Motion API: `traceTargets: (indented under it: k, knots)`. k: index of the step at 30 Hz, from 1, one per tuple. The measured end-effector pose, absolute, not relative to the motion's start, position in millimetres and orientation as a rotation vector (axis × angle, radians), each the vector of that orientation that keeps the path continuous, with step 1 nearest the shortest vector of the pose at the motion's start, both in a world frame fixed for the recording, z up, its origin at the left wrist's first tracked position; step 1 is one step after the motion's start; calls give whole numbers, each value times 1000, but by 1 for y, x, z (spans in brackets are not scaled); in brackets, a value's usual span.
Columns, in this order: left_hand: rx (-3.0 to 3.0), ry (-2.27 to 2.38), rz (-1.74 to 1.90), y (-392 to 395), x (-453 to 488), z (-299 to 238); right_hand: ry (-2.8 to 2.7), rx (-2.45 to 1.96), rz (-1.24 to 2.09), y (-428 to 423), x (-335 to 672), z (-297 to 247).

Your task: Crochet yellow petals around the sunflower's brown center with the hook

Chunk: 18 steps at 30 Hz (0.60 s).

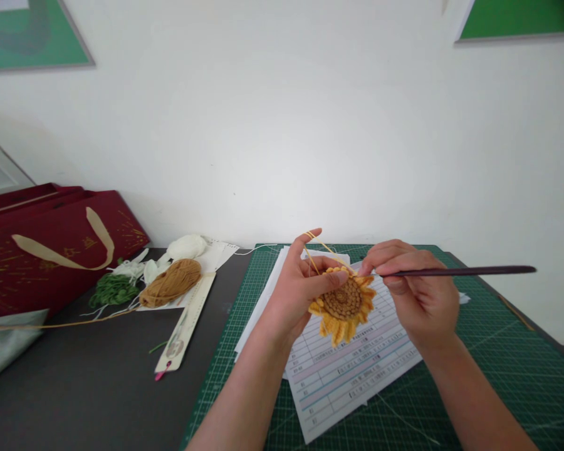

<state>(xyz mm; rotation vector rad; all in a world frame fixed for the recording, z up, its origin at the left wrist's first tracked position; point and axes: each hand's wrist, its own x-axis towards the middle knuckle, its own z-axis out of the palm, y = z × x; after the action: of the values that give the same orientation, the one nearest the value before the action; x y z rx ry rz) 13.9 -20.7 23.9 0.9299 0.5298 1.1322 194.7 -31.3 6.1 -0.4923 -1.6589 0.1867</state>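
White wall behind, dark desk (122, 376) below: on the head camera I see a crochet sunflower (345, 304) held just above printed sheets (348, 376) on a green cutting mat (498, 363). The left hand (296, 288) pinches its rim, with yellow yarn (317, 247) looped over the raised forefinger; the right hand (418, 294) grips a hook (460, 271) in closed fingers at the petals. I judge the loop could slip off and slacken if that finger dips.
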Motion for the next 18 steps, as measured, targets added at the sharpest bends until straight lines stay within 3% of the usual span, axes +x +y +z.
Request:
traceTargets:
  k: [18]
  knots:
    - [913, 476, 1193, -24, 15, 26, -1786, -547, -353, -36, 189, 3]
